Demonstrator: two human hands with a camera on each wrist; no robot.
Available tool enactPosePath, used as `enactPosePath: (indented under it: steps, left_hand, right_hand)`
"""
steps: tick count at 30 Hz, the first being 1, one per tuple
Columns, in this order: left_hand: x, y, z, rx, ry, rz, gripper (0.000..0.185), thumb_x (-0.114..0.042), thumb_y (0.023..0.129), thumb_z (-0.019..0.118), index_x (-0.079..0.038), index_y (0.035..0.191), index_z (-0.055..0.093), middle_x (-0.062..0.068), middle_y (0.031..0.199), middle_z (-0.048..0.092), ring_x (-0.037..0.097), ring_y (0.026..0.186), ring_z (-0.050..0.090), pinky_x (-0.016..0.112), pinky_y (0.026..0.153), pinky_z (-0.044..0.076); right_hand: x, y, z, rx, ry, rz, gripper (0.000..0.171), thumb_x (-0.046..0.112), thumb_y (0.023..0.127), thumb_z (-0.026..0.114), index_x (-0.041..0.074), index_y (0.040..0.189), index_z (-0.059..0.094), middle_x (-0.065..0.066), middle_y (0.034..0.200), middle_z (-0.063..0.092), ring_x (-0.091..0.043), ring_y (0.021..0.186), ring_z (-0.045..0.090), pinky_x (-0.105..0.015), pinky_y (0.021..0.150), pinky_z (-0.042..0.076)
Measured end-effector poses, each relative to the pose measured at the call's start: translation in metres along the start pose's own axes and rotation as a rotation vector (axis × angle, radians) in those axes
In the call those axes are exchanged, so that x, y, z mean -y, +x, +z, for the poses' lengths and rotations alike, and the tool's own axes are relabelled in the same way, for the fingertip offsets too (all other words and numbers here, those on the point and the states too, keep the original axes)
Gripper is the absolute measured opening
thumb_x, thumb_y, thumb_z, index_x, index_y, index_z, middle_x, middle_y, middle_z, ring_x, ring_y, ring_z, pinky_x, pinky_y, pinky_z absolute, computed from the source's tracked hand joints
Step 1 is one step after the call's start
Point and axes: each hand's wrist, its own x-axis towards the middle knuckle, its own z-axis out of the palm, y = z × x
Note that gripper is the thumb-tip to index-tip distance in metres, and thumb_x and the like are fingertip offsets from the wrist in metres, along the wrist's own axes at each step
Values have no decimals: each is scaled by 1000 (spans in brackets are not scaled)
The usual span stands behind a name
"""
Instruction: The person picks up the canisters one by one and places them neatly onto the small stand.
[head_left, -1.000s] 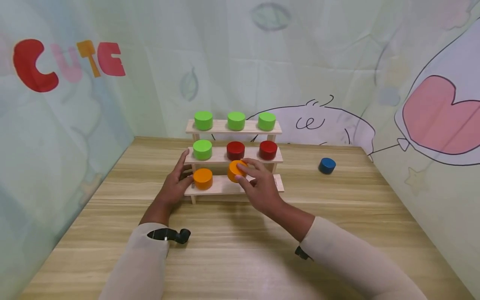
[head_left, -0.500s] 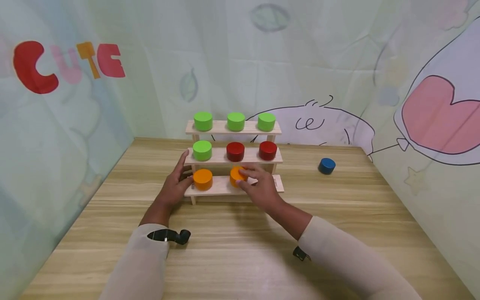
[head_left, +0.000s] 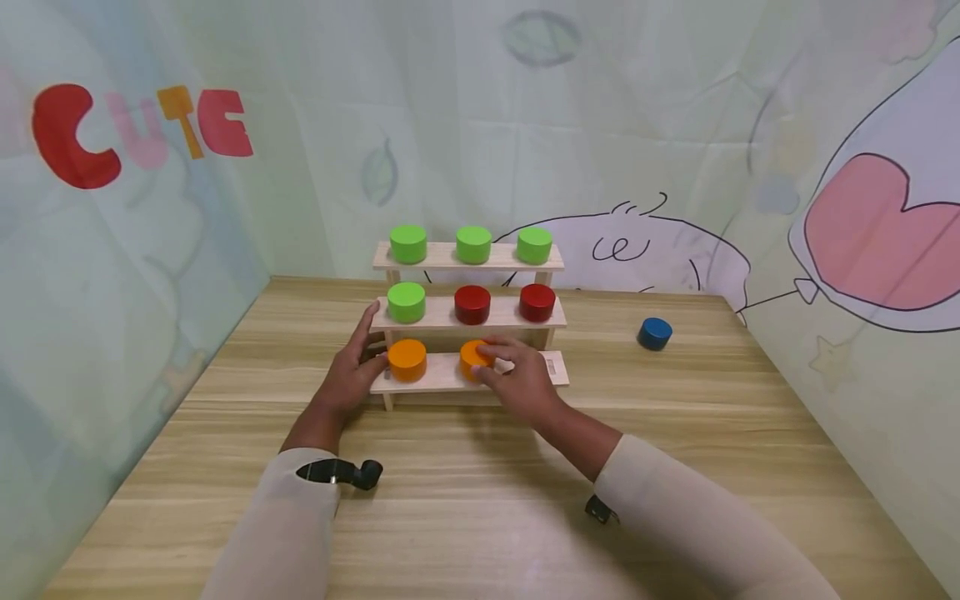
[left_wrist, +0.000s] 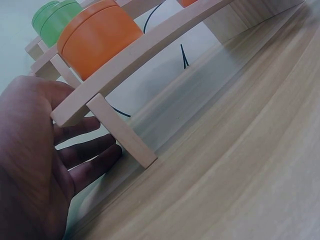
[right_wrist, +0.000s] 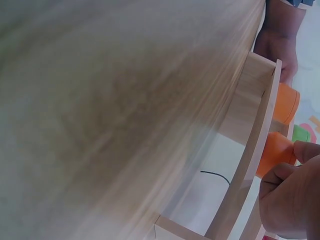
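Observation:
A three-tier wooden rack [head_left: 442, 383] stands on the table. My left hand [head_left: 347, 372] holds its left end, the thumb at the bottom shelf beside an orange round block [head_left: 407, 361]. In the left wrist view, several fingers [left_wrist: 85, 150] reach below the shelf behind the rack's leg [left_wrist: 122, 132]. With thumb and fingertips my right hand [head_left: 521, 385] pinches a second orange round block [head_left: 472, 361] at the middle of the bottom shelf. The right wrist view shows this orange block [right_wrist: 274, 154] sitting at the shelf board, its far side partly covered by the fingers.
The top shelf carries three green blocks [head_left: 474, 245]. On the middle shelf are a green block [head_left: 407, 302] and two red blocks [head_left: 472, 305]. A blue block [head_left: 655, 333] lies on the table [head_left: 675, 433] to the right. A printed curtain [head_left: 315, 150] hangs behind.
My right hand has lowered the second orange block from in front of the middle shelf onto the bottom shelf and keeps its pinch. The left hand has stayed at the rack's left end.

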Motion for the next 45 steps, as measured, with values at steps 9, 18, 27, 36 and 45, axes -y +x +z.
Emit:
enactPosePath:
  steps: [9,18,27,36,45]
  left_hand:
    - [0,0,1,-5,-1,18,89,-16,112,53,-62,169,1,25,171,43,50,158,43,71,130,28]
    - [0,-2,0,-5,-12,15,91,-16,112,54,-63,168,0,25,171,43,49,158,43,70,131,28]
    - [0,-1,2,-7,-4,11,90,-17,112,53,-61,170,1,24,170,43,49,158,43,71,130,28]
    - [-1,0,1,-6,4,12,90,-17,112,53,-65,168,1,24,171,43,49,158,43,71,129,30]
    - [1,1,0,-2,-1,0,90,-18,112,53,-68,166,1,23,172,42,48,159,41,71,129,29]
  right_hand:
    - [-2,2,0,1,-17,10,36,7,96,82,5,132,79,-11,151,68,-34,144,62,-50,111,59]
    - [0,0,1,8,-31,20,37,7,96,83,6,133,79,-11,153,68,-35,145,62,-51,113,58]
    - [3,-1,-1,2,-43,39,47,10,94,86,8,140,75,-9,153,69,-31,148,60,-50,120,52]
    - [3,-1,-12,-22,-23,55,54,11,88,91,9,140,75,-9,150,71,-31,149,60,-50,125,47]
    - [-1,-4,-32,-9,-54,113,50,10,89,91,12,137,78,-5,151,71,-29,141,65,-33,85,66]
